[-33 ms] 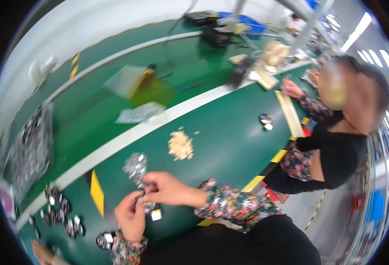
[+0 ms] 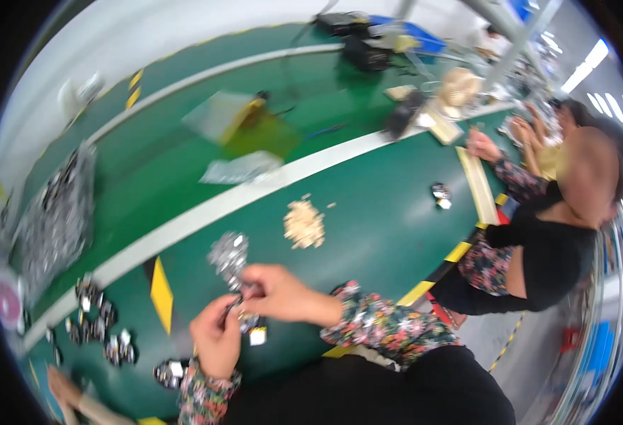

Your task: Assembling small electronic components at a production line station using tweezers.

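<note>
My left hand [image 2: 216,336] and my right hand [image 2: 277,294] meet over the near part of the green table. The left fingers pinch a small dark piece [image 2: 231,307], too blurred to name. My right thumb and fingers are closed at that same piece; what they grip is mostly hidden. Just beyond them lies a pile of shiny silver metal parts [image 2: 228,253]. Under my right hand, a small black-and-silver assembly with a white square [image 2: 258,336] rests on the table. Beside my left wrist sits another such assembly [image 2: 170,372].
Beyond my hands lies a heap of small beige pieces [image 2: 304,225]. Several black-and-silver assemblies [image 2: 98,324] are grouped at the left, near a clear bag of parts [image 2: 60,212]. A co-worker's hand [image 2: 483,145] is at the right; another person's hand [image 2: 64,388] shows lower left.
The whole view has shifted slightly, so the table's contents appear a little further right. My hands stay together with their fingers closed.
</note>
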`<state>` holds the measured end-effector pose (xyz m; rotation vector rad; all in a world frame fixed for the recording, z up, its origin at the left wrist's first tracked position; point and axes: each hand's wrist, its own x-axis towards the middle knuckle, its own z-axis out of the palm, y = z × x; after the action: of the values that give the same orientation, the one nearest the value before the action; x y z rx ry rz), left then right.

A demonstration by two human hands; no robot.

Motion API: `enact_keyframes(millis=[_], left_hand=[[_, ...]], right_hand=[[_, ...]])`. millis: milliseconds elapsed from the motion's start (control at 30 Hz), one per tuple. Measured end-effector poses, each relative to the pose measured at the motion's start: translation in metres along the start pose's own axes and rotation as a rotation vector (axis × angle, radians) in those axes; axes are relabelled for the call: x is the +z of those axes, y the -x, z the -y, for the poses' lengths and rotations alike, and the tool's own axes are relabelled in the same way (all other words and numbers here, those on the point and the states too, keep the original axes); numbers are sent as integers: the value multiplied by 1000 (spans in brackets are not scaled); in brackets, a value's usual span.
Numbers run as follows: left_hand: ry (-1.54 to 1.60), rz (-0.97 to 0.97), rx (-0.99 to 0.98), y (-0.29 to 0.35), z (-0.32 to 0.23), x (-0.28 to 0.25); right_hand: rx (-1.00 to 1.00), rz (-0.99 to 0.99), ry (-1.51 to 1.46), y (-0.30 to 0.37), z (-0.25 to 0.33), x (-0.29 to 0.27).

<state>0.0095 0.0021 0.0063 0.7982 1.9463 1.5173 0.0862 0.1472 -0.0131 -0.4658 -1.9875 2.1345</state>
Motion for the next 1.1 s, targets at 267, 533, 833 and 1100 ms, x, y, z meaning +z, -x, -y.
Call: enact_keyframes(millis=[267, 533, 833, 1100], left_hand=[[33, -83, 52, -6, 3, 5], [224, -28, -29, -5, 0, -7], [219, -51, -11, -4, -6, -6], [188, -100, 65, -5, -3, -4]], right_hand=[[97, 31, 118, 0, 17, -5], [-23, -73, 197, 10, 25, -20], [-205, 1, 618, 19, 33, -10], [-227, -9, 634, 18, 32, -6]])
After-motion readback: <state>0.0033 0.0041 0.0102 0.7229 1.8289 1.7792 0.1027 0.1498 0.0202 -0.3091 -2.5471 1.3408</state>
